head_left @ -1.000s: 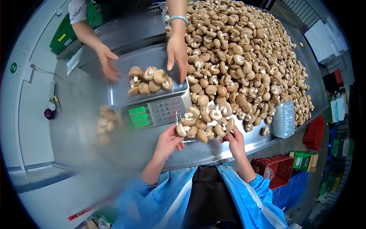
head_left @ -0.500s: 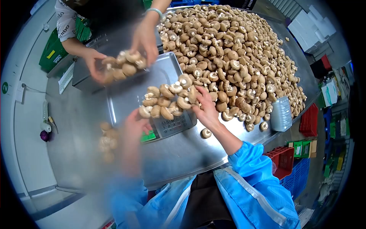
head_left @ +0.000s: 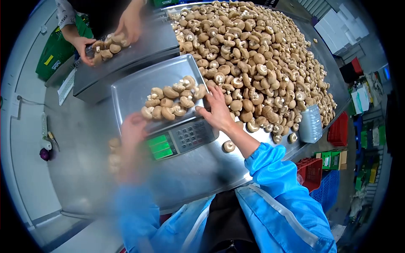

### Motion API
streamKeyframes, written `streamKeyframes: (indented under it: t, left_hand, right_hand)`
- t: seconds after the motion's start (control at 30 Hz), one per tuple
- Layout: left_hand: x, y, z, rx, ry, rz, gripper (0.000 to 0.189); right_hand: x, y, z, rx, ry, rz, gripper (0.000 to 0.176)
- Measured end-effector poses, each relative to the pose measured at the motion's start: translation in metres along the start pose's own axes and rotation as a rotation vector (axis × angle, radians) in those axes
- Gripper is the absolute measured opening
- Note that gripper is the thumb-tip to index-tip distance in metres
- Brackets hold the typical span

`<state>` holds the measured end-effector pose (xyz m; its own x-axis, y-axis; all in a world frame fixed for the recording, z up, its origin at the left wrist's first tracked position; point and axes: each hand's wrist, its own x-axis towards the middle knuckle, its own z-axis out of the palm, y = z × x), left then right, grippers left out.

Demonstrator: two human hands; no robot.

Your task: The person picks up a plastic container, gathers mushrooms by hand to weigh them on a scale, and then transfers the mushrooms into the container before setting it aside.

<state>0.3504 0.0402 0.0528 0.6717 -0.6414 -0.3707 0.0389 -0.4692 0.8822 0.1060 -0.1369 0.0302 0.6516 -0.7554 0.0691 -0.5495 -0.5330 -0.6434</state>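
Note:
A rectangular batch of brown shiitake mushrooms [head_left: 171, 100] sits over the metal pan [head_left: 139, 86] of a digital scale; any clear tray under it is hard to make out. My right hand [head_left: 218, 110] is at the right end of the batch, thumb and fingers apart, by the pan's edge. Blurred by motion, my left hand [head_left: 134, 130] is at the batch's left end, over the pan's near-left corner; its fingers are smeared. Between my hands, the scale's green display [head_left: 160, 146] and keypad [head_left: 190, 135] show.
A large mushroom heap [head_left: 253, 63] covers the table's far right. Clear plastic trays [head_left: 310, 124] stand stacked beside it. One loose mushroom [head_left: 229, 146] lies near my right forearm. Across the table, a co-worker's hands [head_left: 130, 23] hold another mushroom batch [head_left: 110, 47] over a grey metal box [head_left: 126, 55].
My hands have brought the mushroom batch left and away from me onto the pan, uncovering the display. My right hand's fingers have moved off the batch's end. The co-worker's batch has moved up and left.

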Motion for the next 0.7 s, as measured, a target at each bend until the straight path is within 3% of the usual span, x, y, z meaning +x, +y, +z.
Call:
streamKeyframes:
  t: [0.13, 0.23, 0.3, 0.4, 0.53, 0.57, 0.7]
  left_hand:
    - [0.012, -0.011, -0.025, 0.206, 0.161, 0.238, 0.038]
    - [0.021, 0.010, -0.017, 0.315, 0.197, 0.577, 0.038]
    - [0.022, 0.036, 0.000, 0.386, 0.125, 0.644, 0.039]
    - [0.022, 0.075, 0.036, 0.407, 0.028, 0.630, 0.036]
    - [0.037, 0.079, 0.067, 0.297, -0.045, 0.654, 0.034]
    - [0.037, 0.081, 0.071, 0.257, -0.066, 0.645, 0.033]
    - [0.031, 0.074, 0.067, 0.091, -0.067, 0.540, 0.032]
  right_hand:
    - [-0.003, 0.018, -0.005, 0.127, 0.060, -0.090, 0.067]
    - [-0.002, 0.004, -0.020, 0.196, 0.097, -0.082, 0.064]
    - [0.007, 0.004, -0.019, 0.149, 0.179, -0.153, 0.066]
    - [0.018, -0.010, -0.024, 0.056, 0.204, -0.265, 0.069]
    - [0.035, 0.003, -0.016, 0.015, 0.142, -0.328, 0.057]
    - [0.036, 0.007, -0.014, -0.024, 0.236, -0.367, 0.051]
    - [0.025, -0.007, -0.027, 0.202, 0.285, -0.200, 0.053]
